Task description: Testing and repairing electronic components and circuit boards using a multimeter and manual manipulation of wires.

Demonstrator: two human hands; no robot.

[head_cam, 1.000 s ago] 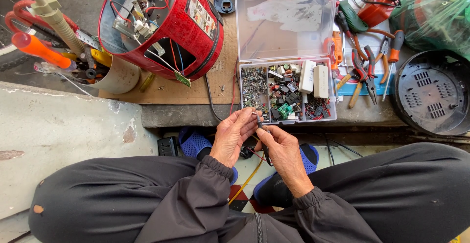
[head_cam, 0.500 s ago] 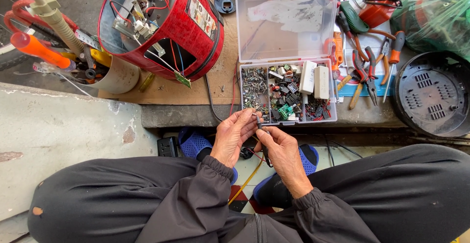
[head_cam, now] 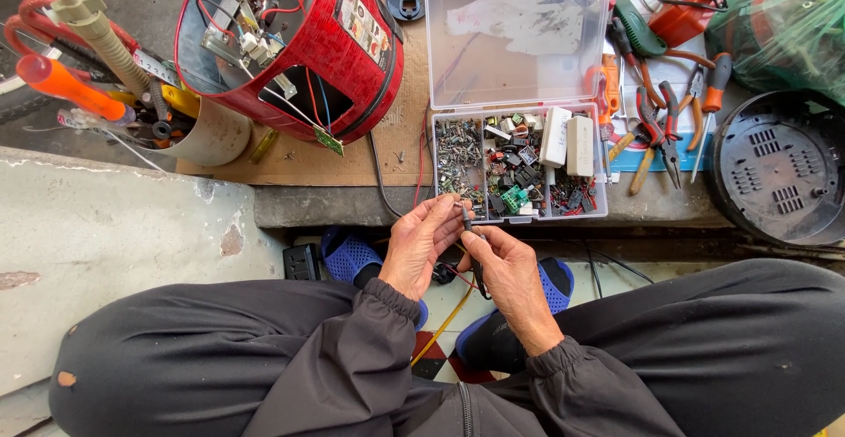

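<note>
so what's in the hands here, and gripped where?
Both hands pinch a small dark part with a thin black lead: left hand at its upper end, right hand just below. What kind of part cannot be told.

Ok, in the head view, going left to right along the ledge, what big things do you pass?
Orange-handled tool → white cup → red appliance shell → clear parts box → pliers → black round base.

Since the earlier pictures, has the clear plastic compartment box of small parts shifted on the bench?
No. The clear plastic compartment box sits in the same spot beside the red cylindrical appliance shell.
</note>
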